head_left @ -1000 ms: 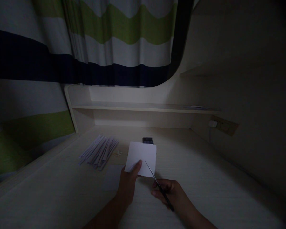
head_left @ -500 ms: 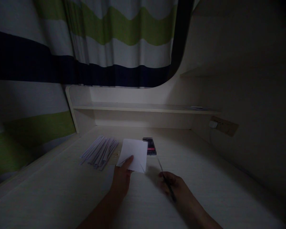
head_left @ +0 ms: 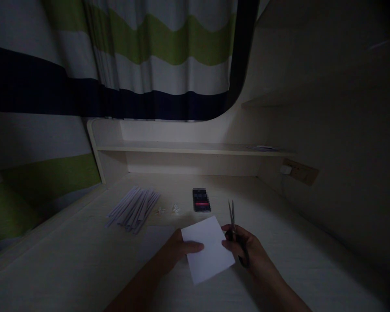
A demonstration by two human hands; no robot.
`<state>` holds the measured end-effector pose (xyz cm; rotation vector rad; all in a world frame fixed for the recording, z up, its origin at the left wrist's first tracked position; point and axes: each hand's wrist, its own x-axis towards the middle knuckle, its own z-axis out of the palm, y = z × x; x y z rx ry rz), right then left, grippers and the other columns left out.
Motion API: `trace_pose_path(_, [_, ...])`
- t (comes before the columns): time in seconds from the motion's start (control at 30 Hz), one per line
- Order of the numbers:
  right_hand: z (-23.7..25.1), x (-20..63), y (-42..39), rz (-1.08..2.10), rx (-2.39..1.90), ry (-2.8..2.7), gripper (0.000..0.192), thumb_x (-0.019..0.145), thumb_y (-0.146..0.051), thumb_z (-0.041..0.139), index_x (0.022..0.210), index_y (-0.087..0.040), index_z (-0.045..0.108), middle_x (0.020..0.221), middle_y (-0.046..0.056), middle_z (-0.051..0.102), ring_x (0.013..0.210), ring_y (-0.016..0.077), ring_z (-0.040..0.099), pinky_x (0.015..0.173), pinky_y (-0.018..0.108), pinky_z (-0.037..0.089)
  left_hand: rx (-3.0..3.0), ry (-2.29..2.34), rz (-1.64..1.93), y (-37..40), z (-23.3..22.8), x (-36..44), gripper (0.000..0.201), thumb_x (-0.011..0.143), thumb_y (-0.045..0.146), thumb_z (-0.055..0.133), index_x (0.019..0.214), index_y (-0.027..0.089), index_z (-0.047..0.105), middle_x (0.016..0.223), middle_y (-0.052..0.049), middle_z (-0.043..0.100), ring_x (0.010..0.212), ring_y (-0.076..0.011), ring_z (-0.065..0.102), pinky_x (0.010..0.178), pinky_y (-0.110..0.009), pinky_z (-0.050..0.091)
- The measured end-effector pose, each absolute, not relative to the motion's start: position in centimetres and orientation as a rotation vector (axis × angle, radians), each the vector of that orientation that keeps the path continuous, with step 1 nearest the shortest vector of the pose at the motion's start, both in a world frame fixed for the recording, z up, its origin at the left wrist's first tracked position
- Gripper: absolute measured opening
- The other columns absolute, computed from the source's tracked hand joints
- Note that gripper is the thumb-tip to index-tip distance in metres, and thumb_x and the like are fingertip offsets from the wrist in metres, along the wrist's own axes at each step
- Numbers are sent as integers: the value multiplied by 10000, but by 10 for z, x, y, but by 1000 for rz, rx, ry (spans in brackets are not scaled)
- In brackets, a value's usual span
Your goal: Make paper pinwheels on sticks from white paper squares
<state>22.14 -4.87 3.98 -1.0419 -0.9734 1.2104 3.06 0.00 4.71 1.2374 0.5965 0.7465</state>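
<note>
— How is the sheet of white paper (head_left: 209, 251) held?

— It is held just above the pale desk (head_left: 84, 268), low in the middle of the view, tilted so that one corner points down. The left hand (head_left: 178, 249) is closed on its left edge, the thumb laid across the top face and the fingers tucked beneath. The forearm is stretched in from the lower left.

— And the other hand?

— The right hand (head_left: 247, 249) is curled shut around the handles of a pair of scissors (head_left: 234, 227), and the paper's right edge is touched by its thumb. The thin blades are pointed up and away, closed or very nearly so; it cannot be told which in this dim light.

— What is hard to make out?

— The scissor handles are mostly covered by the fingers. A small dark object (head_left: 201, 200) with a red band, beyond the paper, is blurred and cannot be identified. Two tiny pale scraps (head_left: 175, 209) beside it are too small to be read.

— What else is seen?

— A fanned pile of narrow paper strips (head_left: 131, 208) is laid on the desk's faint wood grain, well to the left. A shallow shelf (head_left: 188, 148) is set behind, and a curtain (head_left: 143, 56) with wavy white, green and navy bands is hung above.
</note>
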Motion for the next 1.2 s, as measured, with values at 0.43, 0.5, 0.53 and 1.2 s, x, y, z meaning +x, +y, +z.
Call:
trace_pose_path(0.43, [29, 215, -42, 919, -1004, -705, 355, 555, -269, 727, 864, -188, 572, 637, -44, 517, 569, 102, 488, 538, 215, 376, 1150, 619, 913, -3, 31, 50, 323, 613, 254, 668, 913, 142, 621, 866, -87, 656, 809, -204, 575, 693, -296, 427])
trace_pose_path(0.5, [28, 211, -42, 917, -995, -682, 355, 552, -275, 730, 859, -192, 573, 638, -47, 528, 570, 101, 494, 547, 214, 383, 1151, 579, 931, -9, 31, 53, 325, 606, 234, 672, 912, 134, 628, 866, -94, 664, 829, -216, 579, 742, -324, 419])
trace_pose_path(0.53, [28, 210, -43, 918, -993, -672, 353, 550, -276, 731, 855, -194, 574, 635, -48, 530, 569, 101, 496, 549, 213, 385, 1136, 560, 958, -11, 32, 54, 327, 607, 233, 671, 915, 131, 630, 872, -99, 666, 836, -223, 582, 763, -340, 413])
trace_pose_path(1.2, [32, 191, -50, 1299, -1167, -1207, 398, 558, -345, 683, 864, -124, 559, 545, -15, 565, 518, 139, 531, 573, 272, 394, 1171, 968, 1231, 3, 32, 44, 324, 655, 395, 604, 538, 94, 610, 542, -54, 604, 549, -147, 547, 586, -268, 431])
